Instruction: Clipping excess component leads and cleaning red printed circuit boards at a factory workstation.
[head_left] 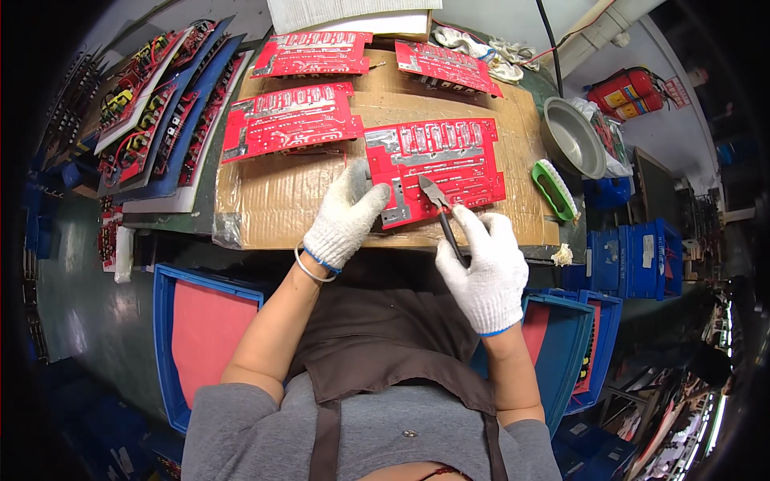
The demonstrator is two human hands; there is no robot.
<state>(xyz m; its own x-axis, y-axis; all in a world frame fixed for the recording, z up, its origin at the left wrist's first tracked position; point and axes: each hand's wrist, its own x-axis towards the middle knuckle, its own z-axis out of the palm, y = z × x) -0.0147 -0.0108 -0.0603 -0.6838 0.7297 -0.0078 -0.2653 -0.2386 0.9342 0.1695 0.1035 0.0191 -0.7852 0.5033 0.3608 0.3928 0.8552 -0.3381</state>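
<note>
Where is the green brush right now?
In the head view, the green brush lies on the right edge of the cardboard sheet, just below the metal bowl and right of the red circuit board being worked on.
</note>
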